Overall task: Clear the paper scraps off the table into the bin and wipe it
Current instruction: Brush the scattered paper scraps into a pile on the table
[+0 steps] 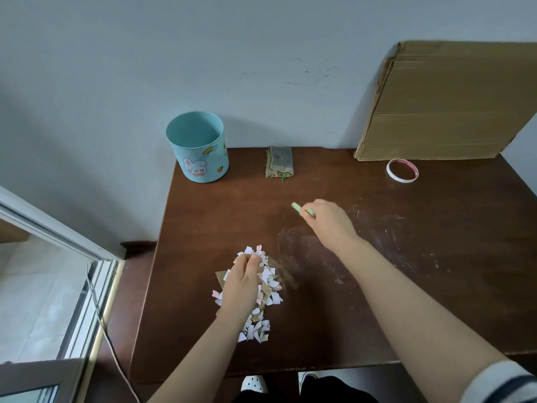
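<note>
A heap of small white, pink and tan paper scraps (266,289) lies near the front left of the dark wooden table (377,315). My left hand (242,282) rests on top of the heap, its fingers curled round a clump of scraps. My right hand (327,221) hovers over the middle of the table and pinches a small green strip (302,208). A light blue bin (199,146) with a rabbit picture stands upright at the back left corner. A folded greenish cloth (279,162) lies at the back, beside the bin.
A roll of white tape (402,170) lies at the back right, in front of a flat cardboard sheet (447,103) leaning on the wall. Pale smears mark the table to the right. A window frame (72,286) and cord hang left of the table.
</note>
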A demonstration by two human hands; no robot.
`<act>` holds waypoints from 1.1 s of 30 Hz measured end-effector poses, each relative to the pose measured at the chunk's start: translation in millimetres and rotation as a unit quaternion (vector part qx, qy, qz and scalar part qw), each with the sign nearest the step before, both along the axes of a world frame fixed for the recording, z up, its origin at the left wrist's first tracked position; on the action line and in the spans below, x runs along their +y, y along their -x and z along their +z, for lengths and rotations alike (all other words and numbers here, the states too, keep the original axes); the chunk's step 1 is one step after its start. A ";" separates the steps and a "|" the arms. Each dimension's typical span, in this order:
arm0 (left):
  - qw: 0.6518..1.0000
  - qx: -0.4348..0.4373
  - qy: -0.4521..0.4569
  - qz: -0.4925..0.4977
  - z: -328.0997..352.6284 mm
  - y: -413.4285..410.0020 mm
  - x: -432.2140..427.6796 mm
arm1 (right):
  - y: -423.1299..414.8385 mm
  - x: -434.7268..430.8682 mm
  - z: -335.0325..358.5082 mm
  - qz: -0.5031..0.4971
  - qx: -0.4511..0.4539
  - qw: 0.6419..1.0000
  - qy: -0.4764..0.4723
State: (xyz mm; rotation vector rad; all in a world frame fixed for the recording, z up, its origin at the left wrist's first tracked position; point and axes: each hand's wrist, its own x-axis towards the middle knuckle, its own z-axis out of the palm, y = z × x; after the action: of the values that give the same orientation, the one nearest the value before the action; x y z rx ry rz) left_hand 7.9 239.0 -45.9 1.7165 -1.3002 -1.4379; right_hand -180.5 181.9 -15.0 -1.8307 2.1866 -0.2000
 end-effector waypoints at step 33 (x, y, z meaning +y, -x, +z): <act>1.000 -0.010 0.002 -0.002 -0.8 16.4 -14.8 | 6.8 10.2 -16.9 -0.002 -0.001 1.000 -0.026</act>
State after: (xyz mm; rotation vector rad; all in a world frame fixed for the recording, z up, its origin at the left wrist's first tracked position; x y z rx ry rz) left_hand -8.5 224.1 -46.7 1.7300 -1.3166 -1.4234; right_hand -187.3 192.0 -31.9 -1.7983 2.1741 -0.1438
